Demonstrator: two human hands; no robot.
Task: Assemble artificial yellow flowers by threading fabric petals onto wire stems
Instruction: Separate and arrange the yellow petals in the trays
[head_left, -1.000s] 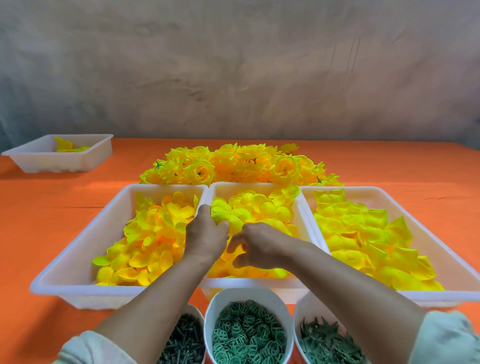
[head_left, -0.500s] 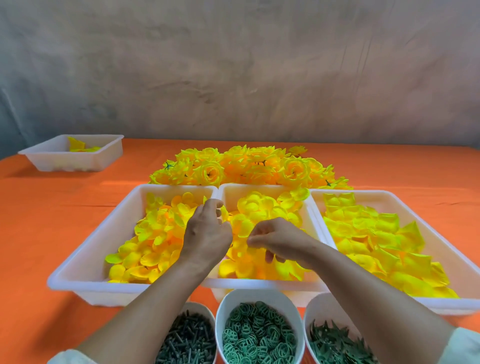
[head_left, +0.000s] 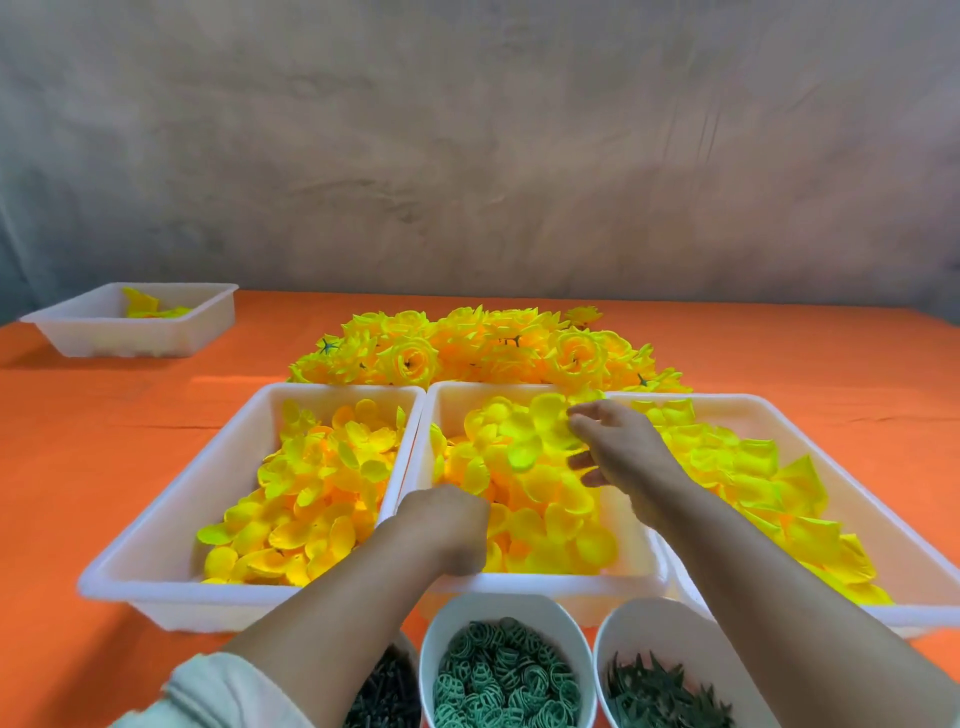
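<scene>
Just past the fingers of the right hand (head_left: 618, 452), the far rim of the middle tray (head_left: 519, 387) is running close, and the wall next to the right tray (head_left: 779, 402) is passing beneath that forearm. Those fingers are spreading apart, lightly curved, their tips touching the top of the petals (head_left: 545, 499) heaped in the middle tray.

The left hand (head_left: 447, 530) is curling knuckles-up at the tray's near left corner. Its fingertips are hiding among the petals, so whether they are gripping anything cannot be told. Just left of those knuckles the wall of the left tray (head_left: 156, 587) is standing. Behind both wrists, white cups (head_left: 498, 603) are crowding the near edge, carrying dark stems (head_left: 387, 691), green rings (head_left: 506, 680) and green leaf pieces (head_left: 665, 696).

Beyond the right fingertips, finished flowers (head_left: 467, 348) are piling against the trays. Far left of the left hand, bare orange cloth (head_left: 104, 441) is stretching out to a small far tray (head_left: 130, 332). A mottled grey wall (head_left: 467, 156) is closing the scene behind the table.

The petals are showing bright yellow, rounded and cupped, some shading to orange, and are lying in a loose overlapping heap.
</scene>
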